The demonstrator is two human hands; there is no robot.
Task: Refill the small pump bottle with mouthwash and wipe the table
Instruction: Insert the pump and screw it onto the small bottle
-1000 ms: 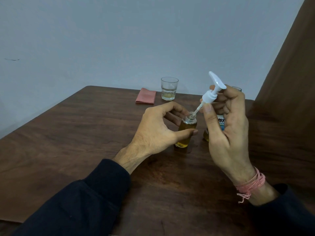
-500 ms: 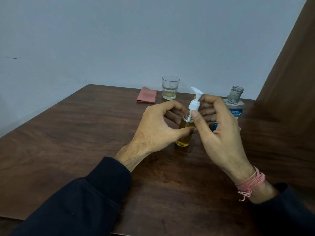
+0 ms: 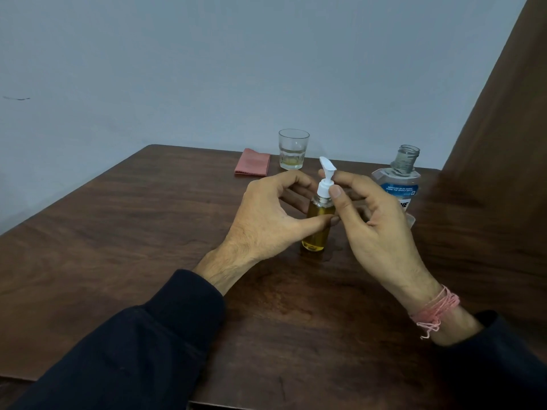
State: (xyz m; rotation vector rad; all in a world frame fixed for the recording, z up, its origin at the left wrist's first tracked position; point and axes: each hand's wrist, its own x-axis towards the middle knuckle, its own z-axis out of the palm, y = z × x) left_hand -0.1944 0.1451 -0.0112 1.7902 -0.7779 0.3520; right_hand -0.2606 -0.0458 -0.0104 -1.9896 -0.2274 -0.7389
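Note:
The small pump bottle (image 3: 316,229), clear and full of amber liquid, stands upright on the dark wooden table (image 3: 118,247). My left hand (image 3: 266,220) grips its body from the left. My right hand (image 3: 370,220) pinches the white pump head (image 3: 325,184), which sits on the bottle's neck. The open mouthwash bottle (image 3: 399,179), clear with a blue label and no cap, stands behind my right hand. A folded pink cloth (image 3: 252,166) lies at the back of the table.
A glass tumbler (image 3: 293,149) with a little yellowish liquid stands beside the cloth near the far edge. A brown panel rises at the right. A small wet patch shows on the wood at the pump bottle's base.
My right hand brought the pump head down from above, slid its tube into the small bottle and seated it on the neck. My left hand kept hold of the bottle.

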